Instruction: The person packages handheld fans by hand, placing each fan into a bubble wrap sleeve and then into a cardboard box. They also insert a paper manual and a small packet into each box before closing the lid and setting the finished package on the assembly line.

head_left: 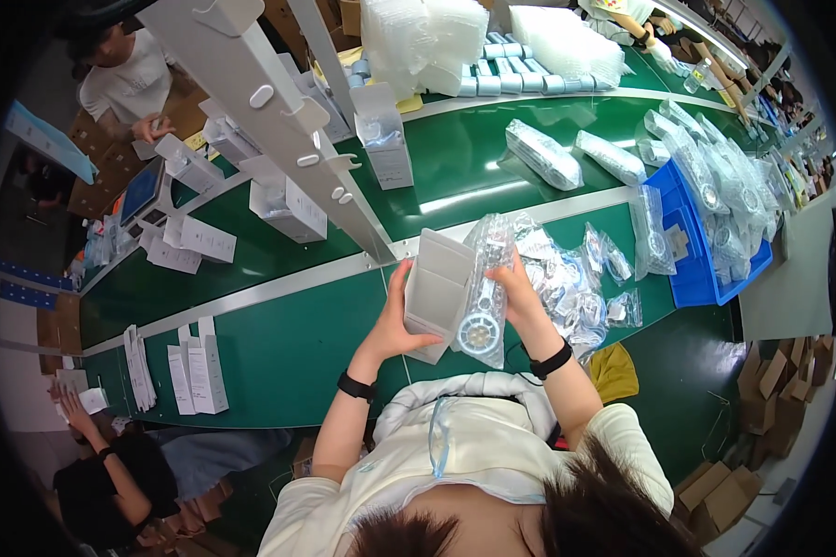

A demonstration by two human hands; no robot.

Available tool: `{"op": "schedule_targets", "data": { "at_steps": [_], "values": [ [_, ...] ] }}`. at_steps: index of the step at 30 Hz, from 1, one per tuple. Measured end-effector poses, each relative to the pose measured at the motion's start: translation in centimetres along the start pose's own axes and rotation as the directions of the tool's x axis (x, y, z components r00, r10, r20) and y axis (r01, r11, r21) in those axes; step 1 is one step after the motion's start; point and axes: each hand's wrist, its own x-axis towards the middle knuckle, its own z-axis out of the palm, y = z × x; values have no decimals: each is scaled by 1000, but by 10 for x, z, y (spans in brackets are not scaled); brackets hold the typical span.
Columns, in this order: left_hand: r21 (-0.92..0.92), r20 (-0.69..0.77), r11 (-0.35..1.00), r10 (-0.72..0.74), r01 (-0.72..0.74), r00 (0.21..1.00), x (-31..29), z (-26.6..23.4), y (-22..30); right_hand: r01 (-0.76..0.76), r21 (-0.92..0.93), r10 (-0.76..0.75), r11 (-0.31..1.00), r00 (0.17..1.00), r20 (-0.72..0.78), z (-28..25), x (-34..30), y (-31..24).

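Note:
My left hand (401, 318) grips a white cardboard box (439, 278), thumb across its near face, the flaps at its far end standing open. Right beside it, my right hand (513, 283) is closed round a long item in bubble wrap (484, 306), with a round spoked white part showing at its near end. The wrapped item lies against the box's right side or just at its opening; I cannot tell which. To the right of my hand spreads a heap of small clear plastic bags (571, 292) with white and silvery contents.
At right, a blue bin (696, 255) overflows with bubble-wrapped items. Folded white boxes (195, 371) stand at left. Beyond the metal rail runs a green conveyor (455, 176) carrying open boxes (381, 139) and wrapped items (543, 156). A metal post (297, 139) rises ahead. Co-workers are at left and far right.

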Motion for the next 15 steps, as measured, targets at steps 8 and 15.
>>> {"op": "schedule_targets", "data": {
  "at_steps": [8, 15],
  "values": [
    [462, -177, 887, 101, -8, 979, -4, 15, 12, 185, 311, -137, 932, 976, -168, 2, -13, -40],
    [529, -317, 846, 267, -64, 910, -6, 48, -7, 618, -271, -675, 738, 674, -301, 65, -18, -2]
  ]
}}
